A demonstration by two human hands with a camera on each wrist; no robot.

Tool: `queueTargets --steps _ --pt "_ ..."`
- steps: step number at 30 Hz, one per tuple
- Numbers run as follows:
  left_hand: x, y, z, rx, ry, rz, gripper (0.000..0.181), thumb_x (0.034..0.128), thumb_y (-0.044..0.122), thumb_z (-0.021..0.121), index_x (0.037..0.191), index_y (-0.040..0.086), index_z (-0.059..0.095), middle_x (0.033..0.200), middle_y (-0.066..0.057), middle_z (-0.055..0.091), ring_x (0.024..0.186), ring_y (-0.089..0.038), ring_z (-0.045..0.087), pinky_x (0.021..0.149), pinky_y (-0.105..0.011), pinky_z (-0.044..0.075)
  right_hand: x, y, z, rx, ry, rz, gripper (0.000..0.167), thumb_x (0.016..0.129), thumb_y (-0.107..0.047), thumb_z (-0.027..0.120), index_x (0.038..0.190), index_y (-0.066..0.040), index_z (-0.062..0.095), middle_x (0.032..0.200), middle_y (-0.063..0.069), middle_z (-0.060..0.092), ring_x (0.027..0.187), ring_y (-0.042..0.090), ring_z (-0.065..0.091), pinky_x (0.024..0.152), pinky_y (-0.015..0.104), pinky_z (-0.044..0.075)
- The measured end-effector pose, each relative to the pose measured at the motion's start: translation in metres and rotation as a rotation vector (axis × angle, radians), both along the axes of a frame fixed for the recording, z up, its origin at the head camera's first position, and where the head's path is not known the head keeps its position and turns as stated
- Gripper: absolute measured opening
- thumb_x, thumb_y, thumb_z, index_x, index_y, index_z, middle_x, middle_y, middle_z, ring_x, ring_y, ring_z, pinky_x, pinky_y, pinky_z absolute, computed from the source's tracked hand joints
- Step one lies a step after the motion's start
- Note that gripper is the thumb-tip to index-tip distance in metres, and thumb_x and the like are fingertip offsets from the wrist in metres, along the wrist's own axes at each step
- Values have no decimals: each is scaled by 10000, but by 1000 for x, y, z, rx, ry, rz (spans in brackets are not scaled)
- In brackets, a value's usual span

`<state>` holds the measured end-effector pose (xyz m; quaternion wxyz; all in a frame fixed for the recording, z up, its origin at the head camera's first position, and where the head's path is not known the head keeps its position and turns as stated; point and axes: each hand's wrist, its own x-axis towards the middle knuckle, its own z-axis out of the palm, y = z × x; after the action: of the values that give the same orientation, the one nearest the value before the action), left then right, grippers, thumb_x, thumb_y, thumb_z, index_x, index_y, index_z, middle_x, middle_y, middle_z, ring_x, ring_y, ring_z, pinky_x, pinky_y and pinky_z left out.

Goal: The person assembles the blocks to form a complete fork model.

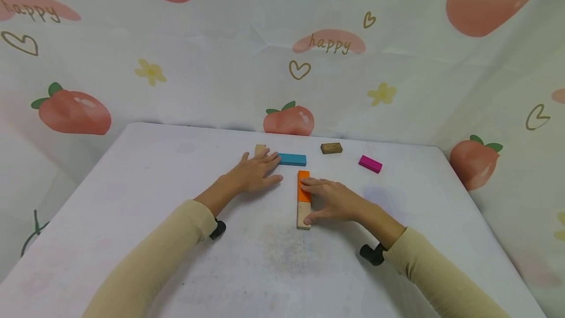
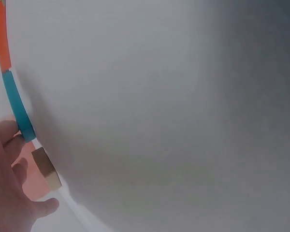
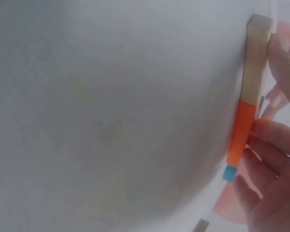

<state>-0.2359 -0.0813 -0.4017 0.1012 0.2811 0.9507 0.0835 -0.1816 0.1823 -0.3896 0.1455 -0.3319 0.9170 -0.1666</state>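
Note:
My left hand (image 1: 256, 173) reaches over the table with its fingers spread. Its fingertips are at the left end of a blue wooden block (image 1: 293, 159); the left wrist view shows fingers against that block's end (image 2: 19, 108). Just behind these fingers stands a plain wooden block (image 1: 260, 148), partly hidden. Near the middle, an orange block (image 1: 304, 186) and another plain block (image 1: 303, 216) lie end to end in a line pointing away from me. My right hand (image 1: 333, 199) lies along their right side, loosely extended fingers touching the orange block and thumb on the plain one.
A dark brown block (image 1: 331, 148) lies at the back, right of the blue block. Farther right, a magenta block (image 1: 370, 164) lies at an angle. A white cloth covers the table (image 1: 176, 259), and a fruit-patterned curtain (image 1: 220, 82) hangs behind it.

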Motion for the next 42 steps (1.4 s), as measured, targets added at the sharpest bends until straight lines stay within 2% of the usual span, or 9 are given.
queueTargets --steps 14,23,35,42 --pt "3 11 1 1 -10 -57 720 1014 577 389 1580 144 288 1636 -32 239 1526 -271 118 1151 -659 112 -1 2 -3 -12 5 13 896 780 -594 763 1467 -82 501 1543 53 435 1438 291 371 1110 552 340" --pt "5 16 1 12 15 -93 689 1013 567 405 1558 150 347 1617 -17 293 1523 -264 144 1166 -637 75 -1 3 -2 -11 7 21 904 779 -605 756 1469 -80 497 1544 54 432 1436 291 374 1103 542 353" --pt "8 19 0 30 21 -139 673 1009 548 429 1550 152 370 1610 -17 312 1517 -271 169 1154 -638 153 -2 2 -4 -11 15 17 913 778 -622 748 1472 -85 494 1552 41 422 1436 291 373 1098 572 347" --pt "7 20 2 20 13 -144 674 1012 548 423 1556 155 357 1618 -11 291 1520 -258 158 1156 -634 156 -2 2 -3 -10 18 14 911 774 -620 753 1466 -83 503 1545 44 432 1433 298 376 1095 578 348"
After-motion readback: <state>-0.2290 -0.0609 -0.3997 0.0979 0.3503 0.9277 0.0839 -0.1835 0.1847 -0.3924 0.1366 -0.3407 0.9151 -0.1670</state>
